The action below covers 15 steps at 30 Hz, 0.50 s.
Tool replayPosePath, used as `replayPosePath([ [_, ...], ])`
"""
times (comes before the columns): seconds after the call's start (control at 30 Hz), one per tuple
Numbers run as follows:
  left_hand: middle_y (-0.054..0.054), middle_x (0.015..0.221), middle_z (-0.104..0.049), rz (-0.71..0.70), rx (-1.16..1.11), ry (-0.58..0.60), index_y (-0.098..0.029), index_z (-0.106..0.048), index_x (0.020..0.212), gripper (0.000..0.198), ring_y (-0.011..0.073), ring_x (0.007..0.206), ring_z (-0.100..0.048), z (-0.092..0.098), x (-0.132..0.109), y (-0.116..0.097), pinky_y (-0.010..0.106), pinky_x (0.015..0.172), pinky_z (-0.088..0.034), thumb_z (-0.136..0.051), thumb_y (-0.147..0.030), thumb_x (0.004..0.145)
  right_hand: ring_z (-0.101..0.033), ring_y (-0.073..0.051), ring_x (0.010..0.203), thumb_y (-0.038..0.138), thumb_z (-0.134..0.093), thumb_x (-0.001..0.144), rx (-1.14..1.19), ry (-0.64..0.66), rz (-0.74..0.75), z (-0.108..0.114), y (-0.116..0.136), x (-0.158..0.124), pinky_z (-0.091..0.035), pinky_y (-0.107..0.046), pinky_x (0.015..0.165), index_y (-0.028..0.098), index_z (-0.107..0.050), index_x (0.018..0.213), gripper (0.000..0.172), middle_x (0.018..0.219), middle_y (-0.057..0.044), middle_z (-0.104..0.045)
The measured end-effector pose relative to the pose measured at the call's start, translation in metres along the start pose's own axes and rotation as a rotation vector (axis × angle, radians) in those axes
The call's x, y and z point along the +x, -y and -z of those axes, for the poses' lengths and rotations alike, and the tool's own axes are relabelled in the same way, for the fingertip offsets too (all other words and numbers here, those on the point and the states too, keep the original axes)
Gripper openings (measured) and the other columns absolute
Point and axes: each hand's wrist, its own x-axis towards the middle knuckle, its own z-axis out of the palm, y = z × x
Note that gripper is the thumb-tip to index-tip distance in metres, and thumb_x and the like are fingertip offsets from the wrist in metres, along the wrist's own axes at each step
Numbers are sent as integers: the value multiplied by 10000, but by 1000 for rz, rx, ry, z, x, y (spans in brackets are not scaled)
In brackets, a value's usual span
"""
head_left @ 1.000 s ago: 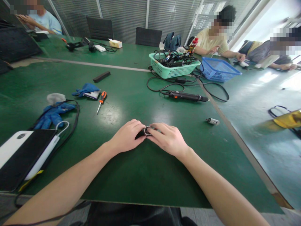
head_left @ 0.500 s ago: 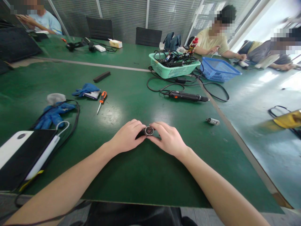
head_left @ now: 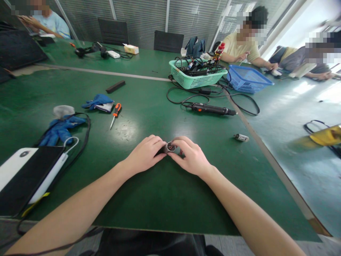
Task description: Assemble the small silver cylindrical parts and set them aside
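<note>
Between my hands is a small dark metal cylinder [head_left: 171,146] with a round open end. Reddish-brown parts show inside its silvery rim. My left hand [head_left: 146,153] is closed around the cylinder's body, with thumb and fingers pinching it from the left. From the right, my right hand [head_left: 190,155] touches the open end, its index finger at the upper rim and its thumb below. Much of the cylinder is hidden by my fingers. To the right lies a small silver motor-like cylinder [head_left: 241,137], apart from both hands. An orange-handled screwdriver [head_left: 115,114] lies beyond my left hand.
A black electric screwdriver [head_left: 213,109] with a cable lies ahead. Behind it stand a green basket [head_left: 198,81] of cables and tools and a blue basket [head_left: 247,83]. Blue gloves [head_left: 60,131] and a power bank with a cable [head_left: 50,177] lie left. People sit across the table.
The cylinder's open end has turned and shifted slightly up and right. My right fingers have moved a little over its rim. The left hand is almost unmoved.
</note>
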Motion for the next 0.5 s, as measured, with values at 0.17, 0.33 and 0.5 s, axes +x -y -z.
replayPosePath([
  [0.17, 79, 1096, -631, 2, -4, 2, -186, -600, 1157, 203, 254, 1054, -562, 3, 1, -3, 423, 952, -488, -586, -310, 997, -678, -204, 990, 268, -587, 988, -3, -6, 3, 2, 2, 1, -591, -315, 758, 233, -599, 1079, 99, 1121, -82, -677],
  [0.33, 78, 1085, -622, 38, -18, -16, -189, -594, 1130, 176, 253, 1041, -569, 4, 1, -5, 423, 930, -500, -584, -266, 972, -667, -203, 893, 260, -609, 937, -56, 16, -51, 1, -3, 1, -555, -317, 714, 221, -571, 1012, 92, 1050, -75, -667],
  [0.5, 75, 1086, -617, 75, -28, -35, -187, -588, 1114, 163, 249, 1026, -571, 4, 1, -5, 423, 918, -505, -569, -246, 964, -676, -211, 820, 299, -663, 896, -78, 51, -193, -3, -9, -1, -551, -339, 720, 212, -552, 1143, 285, 1028, -67, -680],
])
